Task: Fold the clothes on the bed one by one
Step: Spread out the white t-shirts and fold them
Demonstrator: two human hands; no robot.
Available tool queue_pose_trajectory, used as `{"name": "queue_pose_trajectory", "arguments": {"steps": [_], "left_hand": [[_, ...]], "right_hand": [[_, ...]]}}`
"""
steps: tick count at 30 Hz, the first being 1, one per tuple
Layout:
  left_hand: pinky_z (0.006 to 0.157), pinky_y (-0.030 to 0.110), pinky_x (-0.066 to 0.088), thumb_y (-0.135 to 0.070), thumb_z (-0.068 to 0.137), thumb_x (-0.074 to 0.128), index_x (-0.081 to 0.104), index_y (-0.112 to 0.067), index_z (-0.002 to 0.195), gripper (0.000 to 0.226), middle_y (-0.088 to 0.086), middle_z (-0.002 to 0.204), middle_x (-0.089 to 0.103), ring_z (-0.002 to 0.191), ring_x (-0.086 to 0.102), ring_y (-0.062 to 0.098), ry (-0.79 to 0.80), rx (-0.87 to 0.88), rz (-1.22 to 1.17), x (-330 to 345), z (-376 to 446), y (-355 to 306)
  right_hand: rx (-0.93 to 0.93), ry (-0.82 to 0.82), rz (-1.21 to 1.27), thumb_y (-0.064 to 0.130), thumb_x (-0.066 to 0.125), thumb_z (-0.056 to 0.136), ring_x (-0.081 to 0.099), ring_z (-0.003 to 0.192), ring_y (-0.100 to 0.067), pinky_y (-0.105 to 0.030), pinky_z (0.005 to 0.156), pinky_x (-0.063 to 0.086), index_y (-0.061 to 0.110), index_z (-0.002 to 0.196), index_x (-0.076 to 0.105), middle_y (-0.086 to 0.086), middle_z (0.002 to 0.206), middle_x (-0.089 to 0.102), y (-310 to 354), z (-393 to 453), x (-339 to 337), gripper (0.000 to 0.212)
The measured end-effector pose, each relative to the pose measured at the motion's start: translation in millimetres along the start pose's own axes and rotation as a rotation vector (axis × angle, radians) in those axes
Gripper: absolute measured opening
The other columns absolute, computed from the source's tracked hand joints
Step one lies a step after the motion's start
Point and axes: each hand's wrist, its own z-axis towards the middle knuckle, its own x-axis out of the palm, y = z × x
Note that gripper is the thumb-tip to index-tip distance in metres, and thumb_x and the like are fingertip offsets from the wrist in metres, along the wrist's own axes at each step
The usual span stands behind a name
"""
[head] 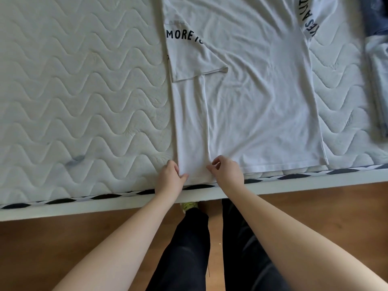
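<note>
Hands [171, 175] pinch shirt [252, 101] (folded clothes [378, 91] nearby).

Both arms extended forward; left hand [171, 177] and right hand [227, 172] close together, fingers curled, pinching.

A bedroom in a home: a bare quilted mattress [84, 91] with wavy stitching lies on a white bed frame [105, 206], clothes are spread on it, and a brown wooden floor [63, 248] runs beneath.
</note>
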Motion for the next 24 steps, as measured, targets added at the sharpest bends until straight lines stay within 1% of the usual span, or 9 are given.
{"name": "queue_pose_trajectory", "arguments": {"steps": [4, 8, 10, 12, 14, 16, 20, 22, 24], "left_hand": [[0.059, 0.032, 0.035, -0.032, 0.09, 0.06, 0.044, -0.014, 0.087, 0.024, 0.002, 0.082, 0.052, 0.072, 0.052, 0.024, -0.08, 0.127, 0.022, -4, 9, -33], [0.068, 0.034, 0.046, -0.029, 0.092, 0.058, 0.052, -0.014, 0.092, 0.017, 0.003, 0.091, 0.058, 0.082, 0.057, 0.025, -0.042, 0.269, 0.045, 5, 23, -85], [0.071, 0.034, 0.046, -0.028, 0.091, 0.058, 0.055, -0.016, 0.093, 0.013, 0.002, 0.095, 0.059, 0.086, 0.057, 0.024, -0.025, 0.327, 0.047, 14, 31, -115], [0.071, 0.032, 0.046, -0.029, 0.091, 0.057, 0.056, -0.017, 0.096, 0.012, 0.001, 0.097, 0.059, 0.086, 0.057, 0.023, -0.002, 0.393, 0.055, 25, 37, -146], [0.071, 0.03, 0.045, -0.029, 0.092, 0.055, 0.057, -0.018, 0.101, 0.015, 0.0, 0.099, 0.059, 0.087, 0.057, 0.021, 0.037, 0.458, 0.082, 34, 42, -176], [0.074, 0.029, 0.044, -0.029, 0.093, 0.054, 0.059, -0.018, 0.107, 0.019, 0.001, 0.105, 0.059, 0.09, 0.057, 0.02, 0.073, 0.502, 0.114, 44, 47, -205], [0.081, 0.029, 0.044, -0.028, 0.094, 0.054, 0.059, -0.018, 0.116, 0.024, 0.002, 0.113, 0.059, 0.097, 0.057, 0.021, 0.142, 0.534, 0.148, 61, 57, -257], [0.08, 0.029, 0.044, -0.027, 0.094, 0.053, 0.059, -0.019, 0.116, 0.024, 0.0, 0.114, 0.059, 0.097, 0.058, 0.021, 0.159, 0.544, 0.169, 69, 62, -281], [0.08, 0.029, 0.046, -0.026, 0.095, 0.052, 0.059, -0.021, 0.116, 0.023, -0.001, 0.111, 0.059, 0.095, 0.058, 0.019, 0.175, 0.559, 0.172, 78, 66, -305]], "right_hand": [[-0.001, -0.132, 0.159, 0.042, 0.061, 0.093, 0.053, 0.063, 0.003, -0.018, 0.047, 0.032, 0.025, 0.098, 0.062, 0.017, 0.076, 0.057, -14, 9, -33, 0.017], [-0.007, -0.244, 0.184, 0.041, 0.059, 0.094, 0.053, 0.072, 0.001, -0.022, 0.054, 0.035, 0.027, 0.103, 0.06, 0.015, 0.085, 0.06, -43, 28, -82, 0.016], [-0.007, -0.299, 0.202, 0.039, 0.059, 0.094, 0.056, 0.079, -0.006, -0.025, 0.057, 0.037, 0.026, 0.107, 0.059, 0.012, 0.092, 0.062, -62, 40, -108, 0.018], [0.004, -0.365, 0.236, 0.036, 0.06, 0.094, 0.058, 0.091, -0.014, -0.029, 0.066, 0.042, 0.025, 0.113, 0.058, 0.009, 0.101, 0.061, -83, 51, -132, 0.022], [0.026, -0.433, 0.239, 0.034, 0.062, 0.093, 0.055, 0.104, -0.018, -0.033, 0.083, 0.044, 0.023, 0.122, 0.056, 0.005, 0.114, 0.057, -101, 60, -152, 0.031], [0.085, -0.488, 0.204, 0.033, 0.064, 0.091, 0.049, 0.118, -0.023, -0.04, 0.099, 0.04, 0.021, 0.132, 0.051, -0.002, 0.129, 0.052, -118, 69, -171, 0.044], [0.228, -0.468, 0.165, 0.034, 0.065, 0.089, 0.035, 0.132, -0.031, -0.044, 0.109, 0.028, 0.021, 0.147, 0.036, -0.008, 0.146, 0.038, -142, 83, -201, 0.066], [0.271, -0.411, 0.183, 0.035, 0.065, 0.089, 0.035, 0.134, -0.031, -0.043, 0.11, 0.027, 0.02, 0.15, 0.031, -0.009, 0.147, 0.038, -152, 91, -212, 0.071], [0.294, -0.362, 0.22, 0.033, 0.065, 0.088, 0.039, 0.131, -0.029, -0.042, 0.108, 0.031, 0.018, 0.146, 0.035, -0.007, 0.141, 0.045, -162, 97, -217, 0.067]]}}
